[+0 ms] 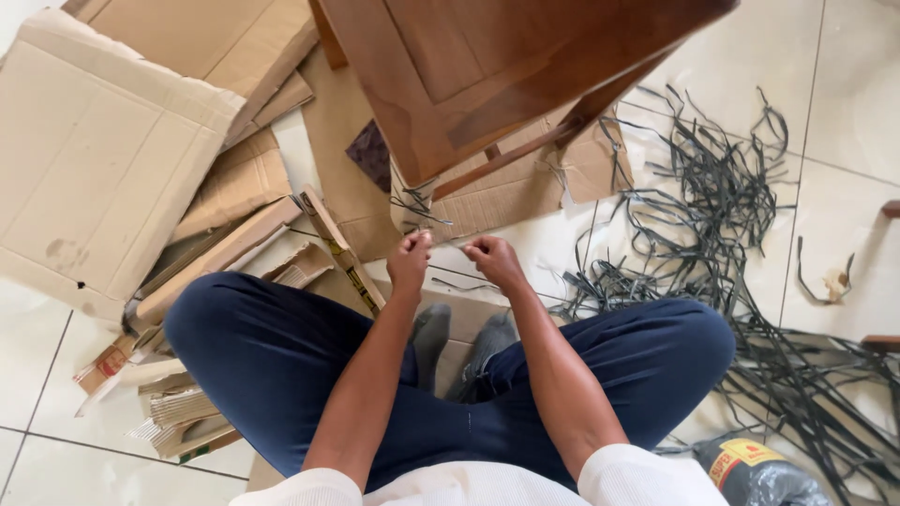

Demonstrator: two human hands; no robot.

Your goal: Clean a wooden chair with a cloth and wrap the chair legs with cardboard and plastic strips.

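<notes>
White tile floor, cardboard sheets [103, 159] left of wooden chair [487, 75]. Left hand [410, 262], right hand [492, 260] both pinched on thin dark strip [417, 201] at chair leg; binding barely begun, strip pile [712, 215] right largely unused.

A thin dark strip [448, 274] runs taut and roughly level between the two hands, just in front of the wooden furniture leg [412, 201]. Its ends are pinched in the closed fingers of the left hand [410, 260] and right hand [491, 260]. More dark strands are wound around the leg, loose ends sticking out.
</notes>
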